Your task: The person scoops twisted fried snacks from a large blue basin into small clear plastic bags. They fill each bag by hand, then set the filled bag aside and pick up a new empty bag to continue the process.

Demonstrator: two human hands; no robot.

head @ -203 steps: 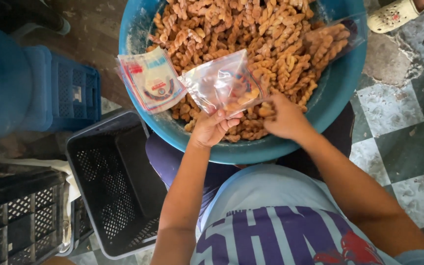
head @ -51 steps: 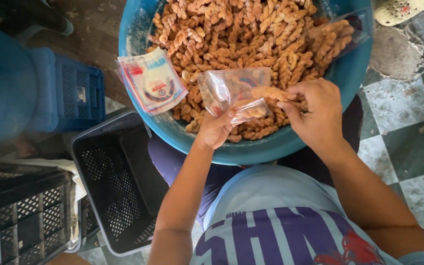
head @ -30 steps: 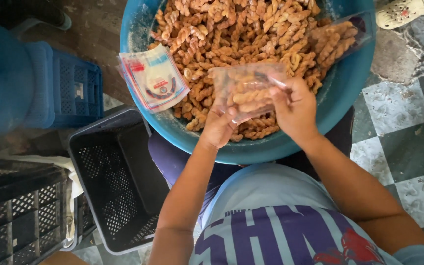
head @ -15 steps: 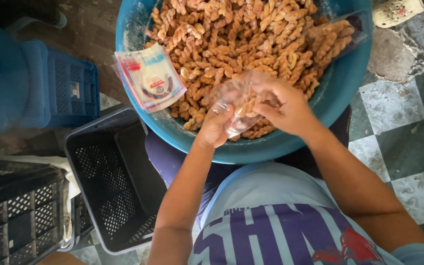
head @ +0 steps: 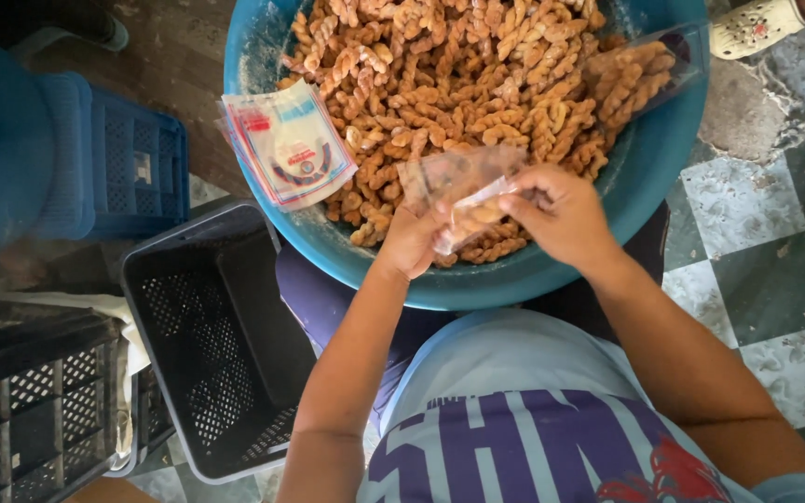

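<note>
Crates and floor around the work

Black crate (head: 211,345) at seven o'clock, blue crate (head: 137,168) at nine, checkered floor (head: 766,251) at three, sandal (head: 752,23) at one.

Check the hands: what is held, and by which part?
Both hands hold one clear plastic bag: left hand at its lower edge, right hand at its right side.

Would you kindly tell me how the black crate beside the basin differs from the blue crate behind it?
The black crate is black and shows its open, perforated inside; the blue crate is blue and shows a side wall. The black crate sits nearer the person; the blue crate lies farther left. Both are plastic lattice crates.
</note>
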